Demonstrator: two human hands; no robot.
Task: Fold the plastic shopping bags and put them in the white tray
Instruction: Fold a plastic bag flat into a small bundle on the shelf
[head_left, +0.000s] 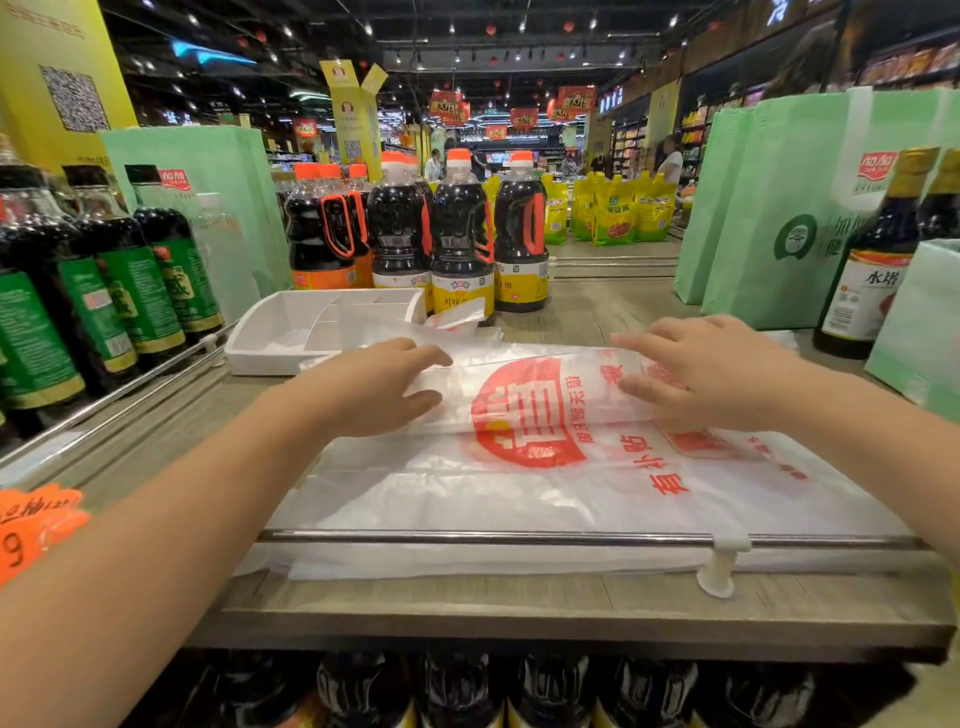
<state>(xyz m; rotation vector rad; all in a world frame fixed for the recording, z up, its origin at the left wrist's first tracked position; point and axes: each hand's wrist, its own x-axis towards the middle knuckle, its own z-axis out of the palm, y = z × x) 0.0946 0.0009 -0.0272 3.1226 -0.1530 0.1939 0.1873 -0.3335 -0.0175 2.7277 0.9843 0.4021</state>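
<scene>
On a grey wood-grain shelf top (519, 608) edged by a thin metal rail (467, 538), in a supermarket aisle under a dark ceiling with spot lamps, we see a translucent white plastic shopping bag with red print (519, 483). It is spread flat, and its near edge passes under the rail. The left hand (374, 387) and the right hand (711, 369) reach to the bag's far part, where a flap lies doubled over toward us. Each hand holds that flap between the thumb below and close-set, nearly straight fingers above.

Just beyond the left hand stands a white plastic tray with compartments (270, 332). Translucent film lies over its right-hand compartments; we cannot tell whether this belongs to the same bag. Behind the tray we note dark sauce bottles with orange caps (462, 239). At left stand dark bottles with green labels (130, 270), and at right pale green paper bags (769, 208).
</scene>
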